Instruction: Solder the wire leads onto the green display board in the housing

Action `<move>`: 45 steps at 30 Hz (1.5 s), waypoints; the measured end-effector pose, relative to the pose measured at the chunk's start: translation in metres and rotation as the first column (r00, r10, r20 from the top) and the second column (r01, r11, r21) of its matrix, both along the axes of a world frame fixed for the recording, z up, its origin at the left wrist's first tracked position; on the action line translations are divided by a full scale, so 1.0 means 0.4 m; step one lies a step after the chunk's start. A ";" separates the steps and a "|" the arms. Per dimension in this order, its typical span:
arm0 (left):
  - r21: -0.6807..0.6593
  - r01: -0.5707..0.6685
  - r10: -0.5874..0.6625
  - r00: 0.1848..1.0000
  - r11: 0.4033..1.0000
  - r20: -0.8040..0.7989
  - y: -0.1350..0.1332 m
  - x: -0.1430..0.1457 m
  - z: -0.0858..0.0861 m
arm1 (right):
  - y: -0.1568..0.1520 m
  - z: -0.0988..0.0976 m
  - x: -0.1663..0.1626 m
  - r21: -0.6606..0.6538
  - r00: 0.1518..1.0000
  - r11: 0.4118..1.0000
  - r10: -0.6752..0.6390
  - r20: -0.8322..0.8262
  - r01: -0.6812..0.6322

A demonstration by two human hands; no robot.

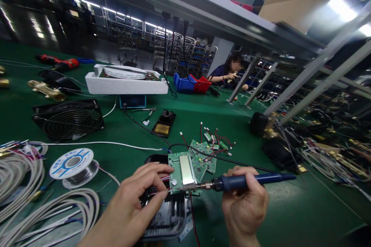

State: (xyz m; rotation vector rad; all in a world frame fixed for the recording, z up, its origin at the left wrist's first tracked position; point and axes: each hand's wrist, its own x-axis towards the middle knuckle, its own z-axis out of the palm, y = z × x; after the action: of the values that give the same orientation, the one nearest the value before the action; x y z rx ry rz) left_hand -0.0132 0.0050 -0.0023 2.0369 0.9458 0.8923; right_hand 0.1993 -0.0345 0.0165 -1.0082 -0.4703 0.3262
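My right hand [246, 200] grips a blue-handled soldering iron [237, 182] like a pen, its tip pointing left onto the lower edge of a green circuit board [176, 162]. The board carries a pale display [187, 170] and rests over an open black plastic housing [171, 220]. My left hand [142, 189] comes in from the left. Its thumb and a finger pinch a thin wire [169, 190] close to the iron's tip, while another fingertip touches the board's left edge. Red and black leads [193, 216] hang below the board.
Behind the board lie more circuit boards [203, 150] and small wired parts [216, 141]. A solder spool [74, 166], cable coils [72, 216] and a fan [72, 119] stand left. Farther back are an iron stand [164, 123], a white tray [127, 86] and a person [228, 71].
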 end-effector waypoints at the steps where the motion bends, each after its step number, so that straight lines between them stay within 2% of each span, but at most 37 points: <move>1: 0.007 -0.002 0.002 1.000 1.000 0.002 0.001 0.001 0.001 | 0.000 -0.002 0.000 0.000 1.000 1.000 0.000 0.006 0.000; 8: 0.040 -0.007 0.007 1.000 0.999 0.000 0.003 0.004 0.012 | -0.002 -0.007 -0.001 -0.004 0.998 1.000 0.026 0.065 -0.026; 12: 0.045 0.014 -0.013 0.999 0.999 -0.038 0.006 0.003 0.018 | -0.002 -0.008 -0.002 -0.010 0.999 1.000 0.021 0.036 -0.020; 34: -0.003 0.021 -0.021 1.000 1.000 -0.004 0.001 -0.001 0.009 | -0.002 -0.015 0.000 -0.014 0.986 0.999 0.032 0.163 -0.030; 37: 0.004 0.013 -0.013 1.000 1.000 -0.004 0.002 0.000 0.012 | -0.001 -0.014 -0.002 -0.005 0.990 1.000 0.028 0.138 -0.028; 42: 0.010 0.003 -0.003 1.000 1.000 0.018 0.005 0.006 0.018 | 0.004 -0.003 0.005 0.054 1.000 0.998 0.016 0.000 -0.016; 45: 0.015 0.001 -0.001 1.000 1.000 0.026 0.004 0.007 0.017 | 0.008 0.001 0.009 0.069 0.999 0.997 0.045 -0.006 -0.045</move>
State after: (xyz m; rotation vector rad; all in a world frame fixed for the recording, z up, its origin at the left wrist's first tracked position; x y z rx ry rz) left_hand -0.0106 0.0068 0.0045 2.0335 0.9264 0.9259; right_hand 0.2029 -0.0312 0.0169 -0.9298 -0.4946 0.3516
